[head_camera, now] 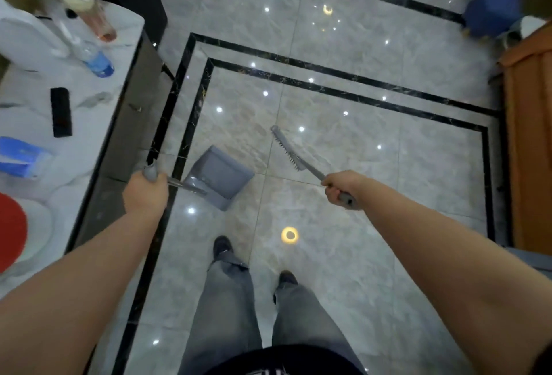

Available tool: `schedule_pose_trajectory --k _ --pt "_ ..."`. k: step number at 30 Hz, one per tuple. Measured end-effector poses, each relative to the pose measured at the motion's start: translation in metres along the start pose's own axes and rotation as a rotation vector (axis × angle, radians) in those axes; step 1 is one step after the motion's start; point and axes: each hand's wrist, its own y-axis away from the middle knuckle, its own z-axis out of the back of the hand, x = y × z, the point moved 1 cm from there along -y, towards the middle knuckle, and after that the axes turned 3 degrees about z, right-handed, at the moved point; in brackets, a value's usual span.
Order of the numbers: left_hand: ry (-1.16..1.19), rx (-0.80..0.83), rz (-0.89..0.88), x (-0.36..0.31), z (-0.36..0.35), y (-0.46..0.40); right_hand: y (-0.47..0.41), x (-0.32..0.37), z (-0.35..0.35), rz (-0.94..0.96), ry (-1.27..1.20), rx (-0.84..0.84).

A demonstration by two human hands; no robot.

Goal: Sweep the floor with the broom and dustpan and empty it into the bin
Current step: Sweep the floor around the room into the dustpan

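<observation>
Left hand (146, 192) grips the grey dustpan (219, 176) handle mid-frame; right hand (342, 188) is wrapped around the broom (288, 149) handle, over the marble floor (358, 225).

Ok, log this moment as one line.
left hand: grips dustpan handle | right hand: grips broom handle | both tools over floor

Glossy grey marble floor (343, 165) with black inlay lines (191, 111), ceiling lights mirrored as bright spots. White marble counter (89, 123) at left, dark-edged. Orange wood cabinet (528, 141) at right.
</observation>
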Motion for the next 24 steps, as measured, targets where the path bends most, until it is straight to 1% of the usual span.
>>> schedule_pose_trajectory --k 2,5,8,10,15,17,24 --pt "-0.032 0.036 -0.034 -0.013 0.0 -0.021 -0.004 0.017 -0.008 -0.006 0.069 -0.059" --pt "-0.052 0.071 -0.065 -0.032 -0.006 -0.051 -0.023 0.035 -0.027 0.032 0.128 -0.127" --pt "-0.023 0.06 -0.036 -0.045 -0.017 -0.075 -0.05 0.049 -0.049 0.149 0.268 -0.14" --pt "-0.011 0.044 -0.008 -0.051 -0.026 -0.088 -0.067 0.062 -0.06 0.186 0.265 -0.153" --pt "-0.015 -0.011 0.035 -0.056 -0.049 -0.117 -0.129 0.116 -0.088 0.266 0.322 -0.135" --pt "-0.007 -0.036 0.063 -0.061 -0.059 -0.132 -0.156 0.146 -0.104 0.276 0.363 -0.097" --pt "-0.037 -0.041 0.113 -0.089 -0.096 -0.171 -0.216 0.235 -0.133 0.291 0.603 -0.033"
